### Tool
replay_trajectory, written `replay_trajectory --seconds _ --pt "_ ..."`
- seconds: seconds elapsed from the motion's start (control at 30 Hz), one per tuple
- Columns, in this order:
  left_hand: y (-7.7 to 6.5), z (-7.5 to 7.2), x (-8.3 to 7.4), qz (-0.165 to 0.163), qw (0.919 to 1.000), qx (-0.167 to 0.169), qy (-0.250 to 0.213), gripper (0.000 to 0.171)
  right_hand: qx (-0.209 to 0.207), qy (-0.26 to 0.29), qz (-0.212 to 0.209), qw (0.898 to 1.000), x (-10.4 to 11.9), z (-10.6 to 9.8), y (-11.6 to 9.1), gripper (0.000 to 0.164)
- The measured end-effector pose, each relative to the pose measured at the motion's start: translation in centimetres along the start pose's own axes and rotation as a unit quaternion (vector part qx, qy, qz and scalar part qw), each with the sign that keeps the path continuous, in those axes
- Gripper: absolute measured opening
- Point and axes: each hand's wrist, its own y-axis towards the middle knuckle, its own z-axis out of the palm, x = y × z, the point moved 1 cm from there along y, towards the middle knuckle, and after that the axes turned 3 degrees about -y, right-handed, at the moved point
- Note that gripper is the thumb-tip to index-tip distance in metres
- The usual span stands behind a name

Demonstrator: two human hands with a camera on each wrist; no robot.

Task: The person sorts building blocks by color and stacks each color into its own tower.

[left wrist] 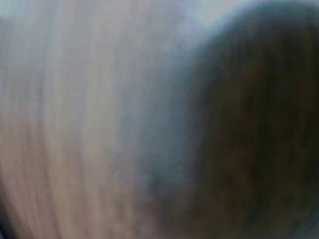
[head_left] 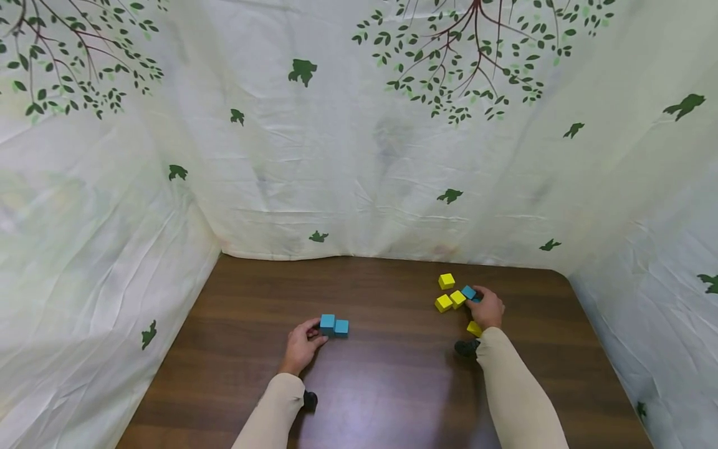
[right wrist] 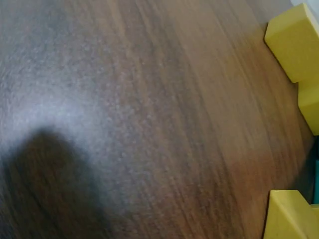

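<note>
At the left of the table, my left hand [head_left: 301, 346] pinches a blue cube [head_left: 328, 324] by its left side, between thumb and fingers. Close against that one on the right is another blue cube [head_left: 341, 328]. Farther right, my right hand [head_left: 489, 308] grips a blue cube [head_left: 476, 300], mostly hidden by its fingers. Just beyond it lies one more blue cube [head_left: 468, 292], beside a yellow cube [head_left: 457, 299]. A yellow cube [head_left: 473, 328] sits under the right wrist, and shows also as a yellow block [right wrist: 289, 216] in the right wrist view. The left wrist view is blurred.
Two further yellow cubes, one at the back [head_left: 446, 281] and one in front [head_left: 443, 303], lie left of the right hand. The brown wooden table [head_left: 392, 374] is bordered by a white cloth [head_left: 348, 156] printed with leaves and birds at the back and sides.
</note>
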Motion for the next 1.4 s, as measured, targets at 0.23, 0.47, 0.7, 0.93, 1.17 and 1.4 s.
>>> replay_trajectory --seconds 0.23,0.47,0.7,0.93,1.17,1.4 --pt "0.0 0.1 -0.1 -0.002 1.0000 -0.001 0.000 0.038 -0.011 -0.013 0.013 1.000 -0.1 -0.1 0.0 0.044" --pt "0.0 0.4 -0.2 0.001 1.0000 0.007 0.000 0.038 -0.009 0.005 0.030 1.000 -0.8 0.0 -0.1 0.043" --pt "-0.1 0.4 -0.3 0.005 1.0000 0.006 -0.002 0.037 -0.020 0.037 0.033 0.999 -0.9 -0.2 -0.4 0.043" --pt "-0.1 0.4 -0.3 0.003 1.0000 0.006 0.003 0.038 -0.048 0.061 0.032 0.996 -0.3 -0.3 -1.4 0.043" --pt "-0.3 0.1 -0.4 -0.003 1.0000 0.004 0.001 0.040 -0.073 0.089 0.011 0.993 1.0 -0.7 -2.6 0.044" --pt "-0.3 0.0 -0.2 -0.004 1.0000 0.003 0.003 0.040 -0.092 0.128 -0.022 0.987 2.7 -0.3 -3.9 0.043"
